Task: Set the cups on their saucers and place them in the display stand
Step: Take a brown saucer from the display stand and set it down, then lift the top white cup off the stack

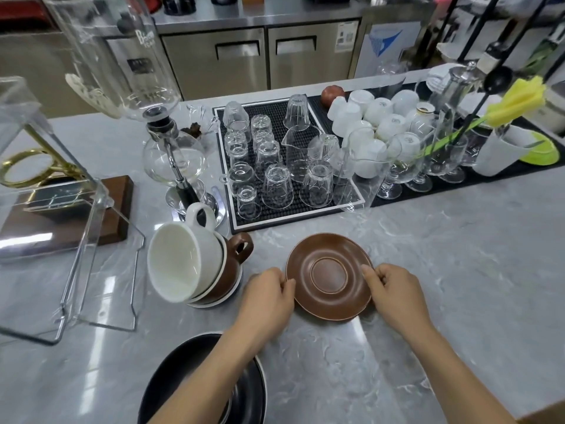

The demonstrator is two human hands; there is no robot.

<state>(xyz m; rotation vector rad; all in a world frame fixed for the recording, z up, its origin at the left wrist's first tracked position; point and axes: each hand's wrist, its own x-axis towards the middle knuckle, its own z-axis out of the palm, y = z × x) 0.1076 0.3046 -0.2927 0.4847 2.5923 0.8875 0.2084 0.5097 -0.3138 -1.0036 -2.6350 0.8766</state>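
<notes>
A brown saucer (329, 276) lies flat on the grey marble counter (458, 270). My left hand (266, 296) grips its left rim and my right hand (394, 293) grips its right rim. To the left, a white cup (180, 258) leans tilted inside a brown cup (235, 261), stacked on more pieces whose pale rims show underneath. A clear acrylic display stand (79, 240) with a wire frame stands at the far left. Black saucers (195, 384) sit stacked at the front edge, partly under my left forearm.
A black mat (232, 215) behind the saucer carries several upturned glasses. White cups (376, 117) and stemmed glasses (394, 166) crowd the right rear. A glass siphon brewer (174, 154) stands beside the cup stack. A white holder with a yellow sponge brush (501, 148) is at far right.
</notes>
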